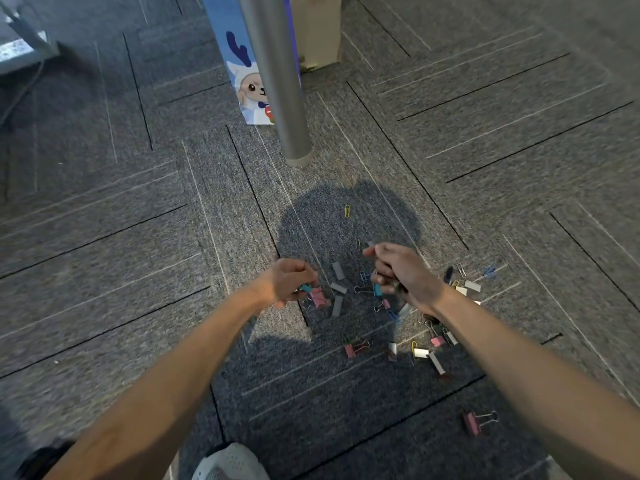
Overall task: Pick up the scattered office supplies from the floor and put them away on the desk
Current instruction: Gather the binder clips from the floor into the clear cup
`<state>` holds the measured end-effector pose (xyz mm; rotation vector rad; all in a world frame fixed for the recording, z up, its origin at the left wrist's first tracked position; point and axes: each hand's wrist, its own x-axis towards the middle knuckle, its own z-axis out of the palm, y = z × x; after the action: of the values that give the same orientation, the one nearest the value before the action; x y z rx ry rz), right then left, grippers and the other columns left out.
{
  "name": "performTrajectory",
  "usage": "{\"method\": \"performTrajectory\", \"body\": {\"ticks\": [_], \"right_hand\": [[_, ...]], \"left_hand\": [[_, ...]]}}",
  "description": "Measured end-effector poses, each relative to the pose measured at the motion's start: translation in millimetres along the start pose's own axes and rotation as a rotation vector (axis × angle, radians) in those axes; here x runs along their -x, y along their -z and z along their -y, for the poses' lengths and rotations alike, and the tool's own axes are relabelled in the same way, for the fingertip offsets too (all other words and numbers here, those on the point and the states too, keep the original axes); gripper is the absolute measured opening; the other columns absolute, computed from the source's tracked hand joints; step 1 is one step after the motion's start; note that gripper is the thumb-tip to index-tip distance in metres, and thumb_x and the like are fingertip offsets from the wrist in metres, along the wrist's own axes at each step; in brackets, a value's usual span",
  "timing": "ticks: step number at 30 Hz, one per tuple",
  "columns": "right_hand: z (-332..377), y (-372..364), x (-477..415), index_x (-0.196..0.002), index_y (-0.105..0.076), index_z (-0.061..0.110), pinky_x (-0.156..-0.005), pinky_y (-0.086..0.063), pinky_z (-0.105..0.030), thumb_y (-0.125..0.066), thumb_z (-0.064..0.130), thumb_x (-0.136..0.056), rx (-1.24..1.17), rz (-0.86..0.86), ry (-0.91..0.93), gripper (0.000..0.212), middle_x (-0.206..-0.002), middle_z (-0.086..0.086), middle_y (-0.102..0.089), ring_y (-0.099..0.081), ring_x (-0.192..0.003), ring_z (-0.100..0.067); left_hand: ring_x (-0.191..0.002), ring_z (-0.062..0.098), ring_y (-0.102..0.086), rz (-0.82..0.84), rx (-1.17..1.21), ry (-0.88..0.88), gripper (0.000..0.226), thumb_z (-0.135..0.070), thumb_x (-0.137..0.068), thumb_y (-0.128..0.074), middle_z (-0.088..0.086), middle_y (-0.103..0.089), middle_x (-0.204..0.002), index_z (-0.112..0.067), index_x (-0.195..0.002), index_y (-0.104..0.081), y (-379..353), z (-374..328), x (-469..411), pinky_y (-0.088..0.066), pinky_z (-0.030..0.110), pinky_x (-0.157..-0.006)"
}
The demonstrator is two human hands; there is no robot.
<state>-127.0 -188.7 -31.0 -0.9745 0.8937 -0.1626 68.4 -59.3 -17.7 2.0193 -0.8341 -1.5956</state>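
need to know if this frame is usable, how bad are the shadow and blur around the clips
Head view: a broad dark shadow covers the carpet around the yellow paper clip; the right hand is motion-blurred, the left hand gripping binder clips less so; frame edges smear and bow; no glare.

No readable text anywhere; the blue bag (247, 81) shows only a cartoon

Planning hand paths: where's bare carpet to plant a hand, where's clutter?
Bare carpet left of the left hand; also between the metal pole and the yellow paper clip. Crowded: staple strips and binder clips between the hands and right of the right hand, down to the lone pink binder clip.
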Motion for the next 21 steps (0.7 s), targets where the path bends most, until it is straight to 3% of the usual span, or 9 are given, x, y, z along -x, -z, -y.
{"method": "performTrajectory", "body": {"ticks": [6, 10, 11, 13, 16, 18, 21], "right_hand": [[6.7, 6.1, 0.9, -0.111, -0.053, 0.003, -0.035, -0.030, -0.014, -0.035, 0.016, -0.102, -0.367, 0.011, -0.042, 0.024, -0.075, 0.001, -0.050, -0.038, -0.049, -0.004], [3.4, 12.0, 2.9, -0.088, -0.052, 0.008, -0.034, -0.029, -0.015, -0.045, 0.025, -0.099, -0.356, 0.050, -0.152, 0.022, -0.064, 0.002, -0.047, -0.036, -0.047, -0.006], [2.2, 13.5, 3.2, -0.079, -0.049, 0.012, -0.035, -0.027, -0.016, -0.047, 0.030, -0.098, -0.249, 0.056, -0.155, 0.026, -0.060, 0.003, -0.041, -0.033, -0.045, -0.007], [-1.1, 13.9, 3.0, -0.066, -0.044, 0.015, -0.040, -0.024, -0.018, -0.050, 0.038, -0.097, 0.184, 0.022, -0.052, 0.039, -0.053, 0.004, -0.035, -0.028, -0.041, -0.009], [-8.6, 11.1, 0.2, -0.062, -0.047, 0.016, -0.047, -0.031, -0.016, -0.051, 0.041, -0.097, 0.988, -0.070, 0.245, 0.043, -0.053, 0.003, -0.047, -0.037, -0.039, -0.006], [-8.5, 9.9, 1.0, -0.067, -0.050, 0.017, -0.047, -0.033, -0.014, -0.047, 0.045, -0.098, 1.229, -0.067, 0.330, 0.041, -0.057, 0.001, -0.056, -0.045, -0.042, -0.006], [-4.5, 12.3, 5.2, -0.076, -0.050, 0.015, -0.046, -0.034, -0.015, -0.038, 0.047, -0.100, 1.523, -0.004, 0.389, 0.042, -0.056, 0.003, -0.051, -0.047, -0.044, -0.006]], "left_hand": [[-0.041, 0.009, -0.036, 0.140, 0.568, -0.047, 0.025, -0.026, -0.094, -0.050, 0.002, -0.053, -0.063, -0.003, -0.098, -0.058, 5.5, 10.2, 2.2, -0.026, 0.018, -0.030], [-0.042, 0.011, -0.040, 0.223, 0.912, -0.125, 0.026, -0.020, -0.088, -0.062, 0.006, -0.055, -0.072, -0.002, -0.105, -0.066, 10.2, 14.5, 6.5, -0.033, 0.016, -0.032], [-0.044, 0.011, -0.042, 0.226, 0.984, -0.127, 0.020, -0.019, -0.086, -0.063, 0.006, -0.057, -0.077, -0.004, -0.099, -0.068, 11.0, 15.7, 5.5, -0.035, 0.016, -0.032], [-0.045, 0.011, -0.040, 0.224, 1.005, -0.110, 0.012, -0.020, -0.083, -0.066, 0.004, -0.053, -0.075, -0.009, -0.087, -0.066, 12.7, 18.1, 1.8, -0.034, 0.016, -0.032], [-0.046, 0.013, -0.033, 0.155, 0.653, -0.072, 0.023, -0.028, -0.081, -0.066, 0.001, -0.047, -0.063, -0.007, -0.090, -0.062, 13.6, 17.9, 1.9, -0.026, 0.019, -0.034], [-0.045, 0.013, -0.036, 0.118, 0.498, -0.060, 0.025, -0.023, -0.087, -0.059, 0.005, -0.057, -0.066, -0.003, -0.103, -0.063, 12.8, 16.1, 4.3, -0.027, 0.020, -0.032], [-0.042, 0.011, -0.039, 0.153, 0.655, -0.066, 0.026, -0.012, -0.090, -0.053, 0.011, -0.064, -0.078, 0.003, -0.110, -0.060, 11.8, 11.6, 10.4, -0.030, 0.017, -0.030]]}}
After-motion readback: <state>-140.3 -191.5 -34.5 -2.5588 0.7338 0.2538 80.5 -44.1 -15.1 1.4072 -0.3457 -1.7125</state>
